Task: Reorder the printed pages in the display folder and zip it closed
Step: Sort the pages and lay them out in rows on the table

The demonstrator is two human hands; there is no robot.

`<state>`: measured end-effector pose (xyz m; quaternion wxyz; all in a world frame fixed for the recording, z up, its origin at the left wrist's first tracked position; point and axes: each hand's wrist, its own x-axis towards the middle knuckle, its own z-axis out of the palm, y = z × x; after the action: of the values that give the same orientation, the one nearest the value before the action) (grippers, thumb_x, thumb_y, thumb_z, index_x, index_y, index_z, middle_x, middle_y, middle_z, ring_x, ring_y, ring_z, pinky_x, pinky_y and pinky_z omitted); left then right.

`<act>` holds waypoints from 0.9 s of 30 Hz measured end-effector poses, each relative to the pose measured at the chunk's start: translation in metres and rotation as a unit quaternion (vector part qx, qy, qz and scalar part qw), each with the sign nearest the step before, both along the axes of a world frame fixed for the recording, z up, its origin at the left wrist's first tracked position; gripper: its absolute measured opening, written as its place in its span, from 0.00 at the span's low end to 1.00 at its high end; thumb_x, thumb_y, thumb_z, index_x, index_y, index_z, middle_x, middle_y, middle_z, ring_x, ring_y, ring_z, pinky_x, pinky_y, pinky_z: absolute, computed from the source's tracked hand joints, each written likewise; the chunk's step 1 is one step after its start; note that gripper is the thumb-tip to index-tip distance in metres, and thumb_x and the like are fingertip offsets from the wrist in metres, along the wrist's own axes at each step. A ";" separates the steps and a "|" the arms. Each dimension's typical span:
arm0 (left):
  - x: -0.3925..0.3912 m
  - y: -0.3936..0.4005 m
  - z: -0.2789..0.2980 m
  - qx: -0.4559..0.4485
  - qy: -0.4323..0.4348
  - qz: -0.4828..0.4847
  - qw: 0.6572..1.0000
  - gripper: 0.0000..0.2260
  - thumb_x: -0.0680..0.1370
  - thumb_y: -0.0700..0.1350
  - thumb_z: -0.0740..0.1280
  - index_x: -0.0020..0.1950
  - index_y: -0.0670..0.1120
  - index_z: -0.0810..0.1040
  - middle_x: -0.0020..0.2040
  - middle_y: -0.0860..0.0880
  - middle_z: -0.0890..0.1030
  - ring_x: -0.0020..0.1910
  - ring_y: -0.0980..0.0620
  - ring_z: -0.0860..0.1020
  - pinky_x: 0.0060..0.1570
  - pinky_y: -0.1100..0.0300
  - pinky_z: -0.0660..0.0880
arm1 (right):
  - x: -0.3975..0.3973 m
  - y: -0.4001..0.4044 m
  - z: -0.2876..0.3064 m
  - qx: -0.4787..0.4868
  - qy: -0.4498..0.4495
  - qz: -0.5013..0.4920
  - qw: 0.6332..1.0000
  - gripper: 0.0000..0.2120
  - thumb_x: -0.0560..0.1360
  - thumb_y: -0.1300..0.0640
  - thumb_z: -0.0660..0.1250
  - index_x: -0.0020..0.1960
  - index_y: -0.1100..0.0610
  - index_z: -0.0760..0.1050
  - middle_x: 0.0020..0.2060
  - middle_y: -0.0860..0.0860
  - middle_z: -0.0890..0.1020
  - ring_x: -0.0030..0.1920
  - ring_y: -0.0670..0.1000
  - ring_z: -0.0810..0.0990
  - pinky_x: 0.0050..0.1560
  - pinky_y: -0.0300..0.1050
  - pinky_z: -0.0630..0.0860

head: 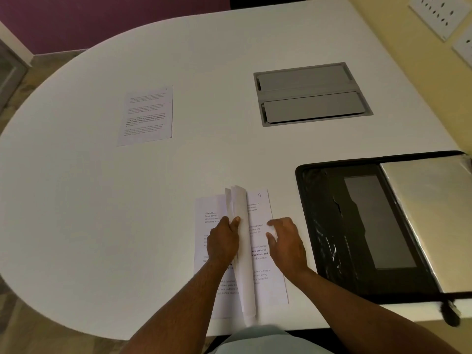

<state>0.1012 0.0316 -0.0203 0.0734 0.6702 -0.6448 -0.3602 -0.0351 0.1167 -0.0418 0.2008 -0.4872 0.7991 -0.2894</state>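
My left hand (224, 238) pinches several lifted printed pages (241, 251) upright while my right hand's (287, 244) loosely curled fingers steady page 9 (265, 251) beneath; fanning slowly should expose each number.

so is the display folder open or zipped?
Open. The display folder lies flat and spread on the table, its black inner panel and clear sleeves exposed and the zipper edge running around them undone.

Two bare forearms, no sleeves reaching wrist or elbow, with fine dark hair along both. No watch, ring or bracelet visible on left hand (223, 241) or right hand (287, 245). Short, unpainted nails. Pale bluish-grey garment (258, 339) at the bottom edge, covering torso or lap.
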 end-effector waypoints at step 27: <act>-0.002 0.008 0.004 -0.068 -0.001 -0.067 0.995 0.22 0.83 0.48 0.56 0.77 0.59 0.58 0.44 0.53 0.80 0.39 0.55 0.78 0.41 0.62 0.75 | -0.006 -0.020 0.022 0.181 -0.452 -0.172 0.856 0.10 0.71 0.57 0.76 0.48 0.60 0.79 0.43 0.53 0.82 0.44 0.51 0.81 0.38 0.38 0.79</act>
<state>0.0990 0.0393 -0.0168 0.0935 0.6196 -0.7111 -0.3189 -0.0409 0.0969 -0.0197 0.5717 -0.1127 0.7297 -0.3578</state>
